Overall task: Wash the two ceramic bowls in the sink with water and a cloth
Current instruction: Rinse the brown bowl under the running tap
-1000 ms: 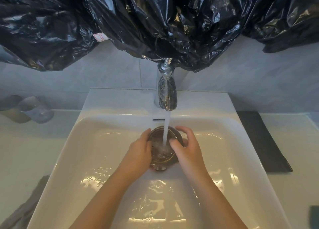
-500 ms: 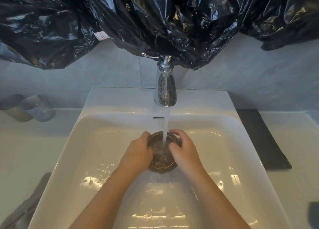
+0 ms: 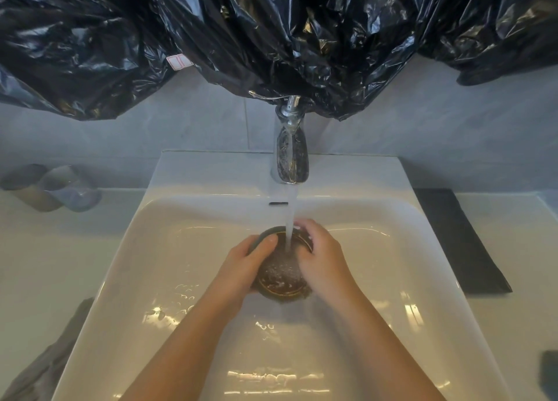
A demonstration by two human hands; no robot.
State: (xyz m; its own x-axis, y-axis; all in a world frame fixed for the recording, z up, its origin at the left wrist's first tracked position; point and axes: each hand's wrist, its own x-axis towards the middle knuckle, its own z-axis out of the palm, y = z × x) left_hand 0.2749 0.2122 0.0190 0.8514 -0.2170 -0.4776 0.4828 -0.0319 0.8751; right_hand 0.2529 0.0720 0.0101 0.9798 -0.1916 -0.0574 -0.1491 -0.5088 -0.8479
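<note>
Bowl between both hands under running tap.

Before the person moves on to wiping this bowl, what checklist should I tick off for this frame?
1. Water running from the chrome faucet into the dark ceramic bowl: ok.
2. Bowl held over the white sink basin: ok.
3. Left hand and right hand each have a grip on the bowl: ok.
4. Cloth in hand: not ok; a grey cloth lies on the counter to the left, untouched.
5. Second bowl located: cannot tell; blurred vessels sit at far left.
6. Bowl interior clean: cannot tell, churning water hides it.
</note>
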